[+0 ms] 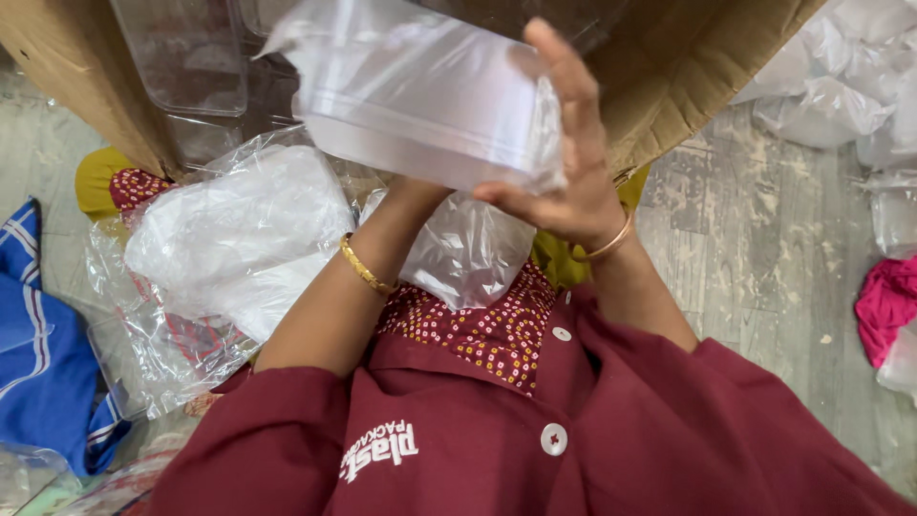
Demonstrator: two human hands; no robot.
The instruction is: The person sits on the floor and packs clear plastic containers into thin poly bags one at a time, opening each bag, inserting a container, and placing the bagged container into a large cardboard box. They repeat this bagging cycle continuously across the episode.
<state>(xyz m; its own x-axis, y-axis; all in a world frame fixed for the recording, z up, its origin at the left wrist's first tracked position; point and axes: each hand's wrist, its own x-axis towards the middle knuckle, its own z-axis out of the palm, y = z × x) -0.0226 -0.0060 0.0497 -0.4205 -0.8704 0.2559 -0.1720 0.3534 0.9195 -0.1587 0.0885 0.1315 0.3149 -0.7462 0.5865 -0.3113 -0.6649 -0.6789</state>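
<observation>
Clear plastic container in film bag (pixel 430 96) held up above lap, in front of open cardboard box (pixel 688 67). Right hand (pixel 564 162) grasps bagged container at side, fingers spread over film. Left hand (pixel 420 186) hidden under it; grip cannot tell. Wrapping looks mid-way: bag on, mouth loose, unsealed. Box holds bare clear containers (pixel 181 57), unbagged. Bagged bundles (pixel 239 239) lie on lap. Loose film pile (pixel 841 86) on floor far right.

I see a grey floor (pixel 764 248) with white scuff marks. A big cardboard box (pixel 669 67) sits on it at the far side. Clear plastic bags (pixel 831 86) lie by the far right edge, a pink cloth (pixel 884 301) at the right, and a blue cloth (pixel 38 354) at the left.
</observation>
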